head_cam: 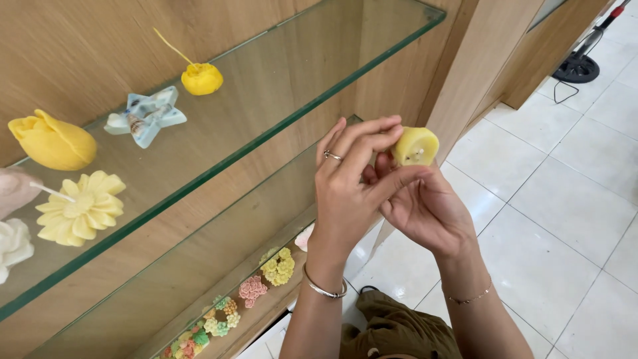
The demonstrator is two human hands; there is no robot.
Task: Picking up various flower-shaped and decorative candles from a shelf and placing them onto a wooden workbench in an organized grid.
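To your right, the air above the tiled floor (pixel 558 219) is open for your hands. To your left, the upper glass shelf (pixel 319 73) juts out. Its right half is bare; a yellow bud candle (pixel 201 78), a star candle (pixel 146 116) and a daisy candle (pixel 81 207) crowd the left.

There is one camera, up on the person's head. It looks down, very close to the two hands, with glass shelves (pixel 266 126) on the left and floor tiles (pixel 565 199) on the right.

In front of me the upper glass shelf (pixel 279 73) carries a blue star candle (pixel 146 117). Right of it sits a small yellow bud (pixel 201 79); left, a yellow tulip (pixel 53 141); below it, a pale daisy (pixel 81 207). The white piece (pixel 13 244) beyond the daisy is perhaps a rose.
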